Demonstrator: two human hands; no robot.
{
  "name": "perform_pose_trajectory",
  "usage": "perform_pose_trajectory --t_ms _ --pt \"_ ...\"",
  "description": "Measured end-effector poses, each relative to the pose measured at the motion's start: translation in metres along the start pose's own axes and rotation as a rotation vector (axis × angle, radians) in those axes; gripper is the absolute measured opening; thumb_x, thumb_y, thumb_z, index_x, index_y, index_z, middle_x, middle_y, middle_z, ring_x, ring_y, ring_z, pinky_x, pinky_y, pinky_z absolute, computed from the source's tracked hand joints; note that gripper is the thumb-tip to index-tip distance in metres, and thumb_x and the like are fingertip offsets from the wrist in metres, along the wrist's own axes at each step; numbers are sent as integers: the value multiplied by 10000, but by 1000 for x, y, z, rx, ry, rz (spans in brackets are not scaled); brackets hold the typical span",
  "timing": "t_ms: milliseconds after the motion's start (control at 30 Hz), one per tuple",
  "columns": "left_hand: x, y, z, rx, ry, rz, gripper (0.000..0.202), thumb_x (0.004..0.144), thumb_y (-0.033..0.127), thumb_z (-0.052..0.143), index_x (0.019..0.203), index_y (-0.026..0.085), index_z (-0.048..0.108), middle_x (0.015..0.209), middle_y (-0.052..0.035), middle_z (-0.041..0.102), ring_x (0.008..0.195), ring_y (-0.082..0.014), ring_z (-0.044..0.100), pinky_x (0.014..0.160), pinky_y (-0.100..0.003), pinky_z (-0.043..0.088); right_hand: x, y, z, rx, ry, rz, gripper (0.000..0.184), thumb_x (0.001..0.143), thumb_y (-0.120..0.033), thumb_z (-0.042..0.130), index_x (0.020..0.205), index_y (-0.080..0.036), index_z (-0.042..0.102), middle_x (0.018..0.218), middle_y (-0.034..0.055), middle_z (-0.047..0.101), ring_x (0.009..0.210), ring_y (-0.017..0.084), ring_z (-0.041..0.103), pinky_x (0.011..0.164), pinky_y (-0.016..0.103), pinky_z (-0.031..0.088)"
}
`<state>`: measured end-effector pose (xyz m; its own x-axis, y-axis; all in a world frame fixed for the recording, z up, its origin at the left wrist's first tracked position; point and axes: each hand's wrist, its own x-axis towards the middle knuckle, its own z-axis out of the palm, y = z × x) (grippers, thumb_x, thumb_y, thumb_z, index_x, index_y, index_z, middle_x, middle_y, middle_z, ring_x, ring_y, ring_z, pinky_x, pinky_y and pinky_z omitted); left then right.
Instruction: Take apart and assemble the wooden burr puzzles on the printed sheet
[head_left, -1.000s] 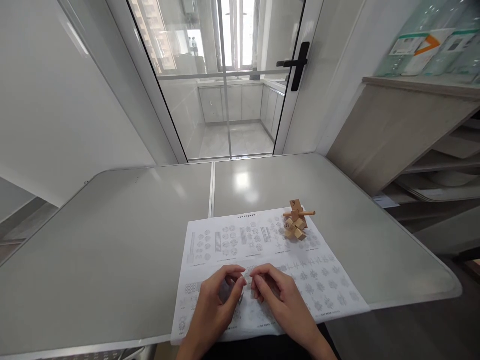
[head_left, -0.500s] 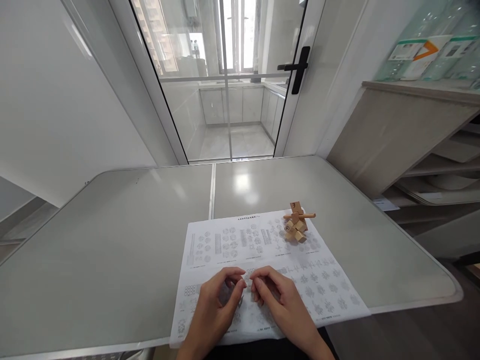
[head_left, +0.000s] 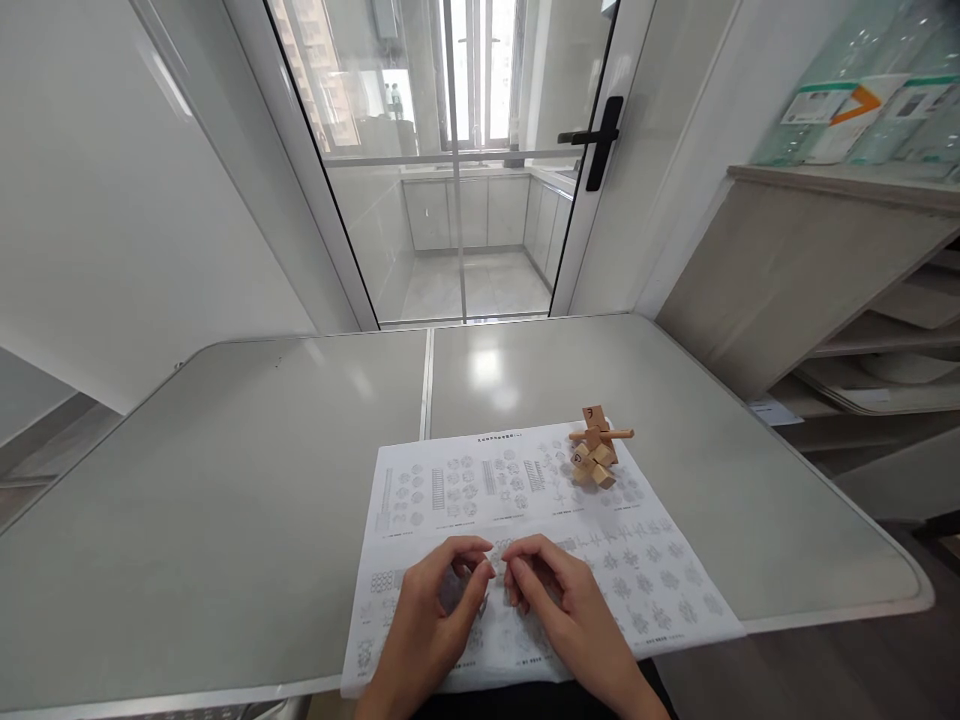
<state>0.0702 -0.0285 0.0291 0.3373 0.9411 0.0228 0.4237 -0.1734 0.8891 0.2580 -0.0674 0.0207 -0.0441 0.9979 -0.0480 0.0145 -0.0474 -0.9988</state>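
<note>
My left hand (head_left: 448,605) rests on a printed sheet of paper (head_left: 420,450), its fingers loosely curled and a gap showing between thumb and forefinger. Opposite it, my right hand (head_left: 559,600) lies on the same sheet in a similar loose curl, thumb a little apart from the forefinger. The two sets of fingertips face each other with a narrow gap between them. I see nothing held in either hand, though the palms are partly hidden. Near the sheet's far right corner sits a wooden interlocking puzzle (head_left: 598,455) of crossed blocks, with a thin stick through it, apart from both hands.
The sheet lies on a grey table (head_left: 225,500) with a seam (head_left: 428,385) across it. Behind stands a glass door (head_left: 465,230) with a black handle (head_left: 602,140). At right, a wooden shelf unit (head_left: 780,260) carries clear plastic bottles (head_left: 862,110).
The camera view has shifted very slightly. Hands, paper and wooden puzzle keep their places.
</note>
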Motion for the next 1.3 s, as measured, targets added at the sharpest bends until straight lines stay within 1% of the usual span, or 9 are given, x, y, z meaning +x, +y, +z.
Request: perform_pose_trajectory --t_ms 133,467,567,833,967,1033,1100,1233,1300 --pt "0 1 0 -1 8 7 241 1011 436 626 1101 247 746 910 -28 776 844 -196 712 786 -287 584 -1 1 0 5 4 9 351 1068 -526 544 1063 -208 694 855 40 686 770 197 645 722 306 522" --pt "0 1 1 2 22 14 238 1004 431 637 1096 244 754 928 -37 785 855 -202 724 791 -294 592 -1 1 1 -8 0 13 405 1052 -592 530 1022 -218 681 857 45 690 766 207 650 712 307 521" --pt "0 0 0 -1 18 13 232 1003 426 640 1099 247 751 926 -33 783 861 -201 723 815 -299 590 -1 1 0 -10 3 12 402 1049 -590 539 1028 -217 686 853 41 691 767 206 653 709 303 523" --pt "0 2 0 1 12 14 237 1009 429 629 1097 247 752 929 -34 786 860 -202 724 813 -298 595 0 1 2 11 31 -15 398 1046 -576 561 1000 -208 705 835 52 704 743 200 659 694 306 551" --pt "-1 1 0 19 22 6 247 999 441 637 1094 248 758 929 -41 787 857 -210 729 793 -301 605 -2 1 0 30 9 2 414 1046 -591 551 998 -206 697 829 49 698 741 200 654 711 314 553" --pt "-1 -1 0 25 23 7 237 998 433 640 1100 255 758 939 -38 787 868 -208 731 803 -299 604 -4 2 -7 19 32 16 410 1045 -590 552 1016 -207 697 819 46 688 744 202 646 722 317 548" --pt "-1 -2 0 25 17 5 232 1003 429 633 1105 259 754 933 -35 783 865 -205 727 803 -297 601 -4 4 -22 -21 123 6 400 1032 -591 573 1019 -211 699 802 43 676 735 203 633 709 314 540" --pt "-3 -1 1 6 10 -17 246 1009 443 617 1110 261 748 921 -36 773 865 -206 715 792 -298 597 5 2 -69 -122 386 -51 393 997 -599 620 1059 -217 691 798 37 673 694 191 603 662 303 522" --pt "-4 0 2 -9 18 -27 248 1007 445 617 1111 260 747 923 -39 771 872 -209 711 792 -301 594 16 -1 -95 -181 542 -49 410 986 -599 633 1134 -219 681 819 38 693 707 190 610 665 302 518"
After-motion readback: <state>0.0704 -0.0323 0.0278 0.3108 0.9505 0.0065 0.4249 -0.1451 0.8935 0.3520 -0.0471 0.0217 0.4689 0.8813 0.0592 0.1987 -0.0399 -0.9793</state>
